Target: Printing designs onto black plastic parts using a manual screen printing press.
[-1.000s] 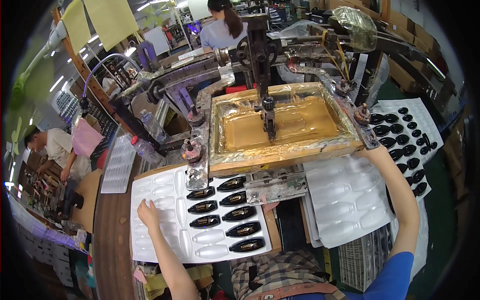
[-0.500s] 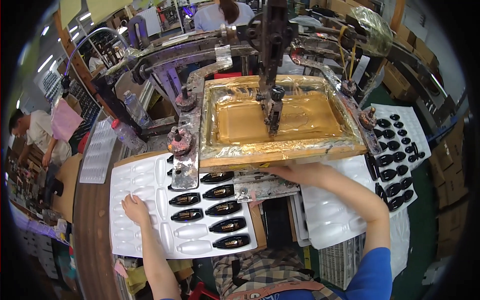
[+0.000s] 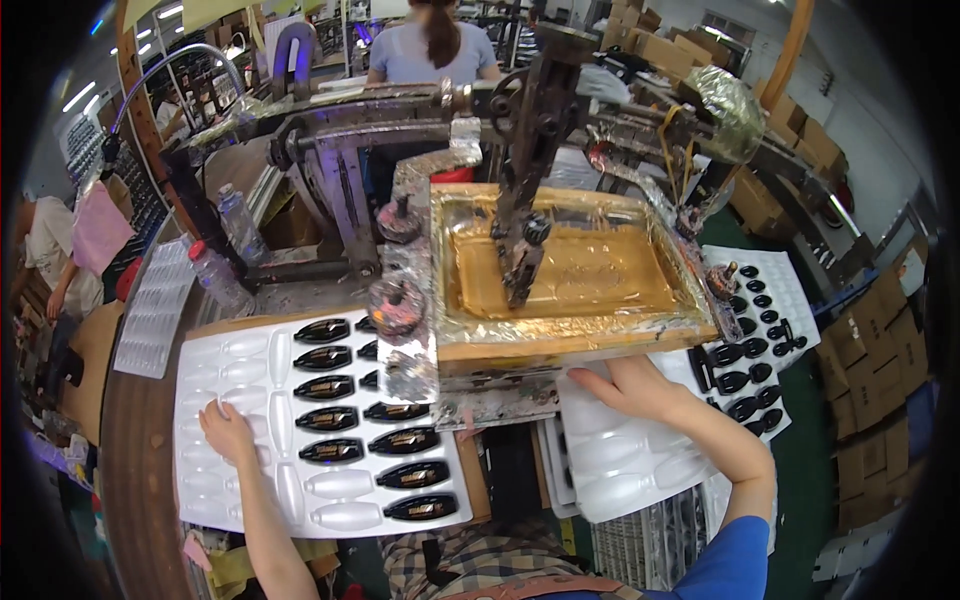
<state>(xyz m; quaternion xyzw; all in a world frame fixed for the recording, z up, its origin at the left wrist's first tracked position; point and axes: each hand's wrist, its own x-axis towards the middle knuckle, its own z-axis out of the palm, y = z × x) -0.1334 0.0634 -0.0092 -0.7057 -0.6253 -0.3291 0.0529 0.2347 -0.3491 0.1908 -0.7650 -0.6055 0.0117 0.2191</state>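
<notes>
My left hand (image 3: pixel 228 432) rests on a white moulded tray (image 3: pixel 455 500), its fingers apart over empty clear recesses. Glossy black oval pieces (image 3: pixel 419 506) with gold printing fill several of that tray's recesses. My right hand (image 3: pixel 635 390) is at the front lower edge of a wooden screen frame (image 3: pixel 480 346) holding gold ink, above a second white tray (image 3: pixel 625 470). Its thumb stretches leftward; the other fingers are largely hidden. A metal press arm (image 3: pixel 530 140) stands over the screen, with metal side clamps (image 3: pixel 396 305) beside the frame.
Further right lies a sheet of black pieces (image 3: pixel 755 350), beside stacked cartons (image 3: pixel 870 390). At left are plastic bottles (image 3: pixel 215 275) and a clear tray (image 3: pixel 150 320). A person (image 3: pixel 430 55) is behind the press; another (image 3: pixel 55 260) stands at far left.
My right hand has moved from the frame's right-side metalwork down and left to beneath its front edge. My left hand remains on the tray. The whole view has shifted.
</notes>
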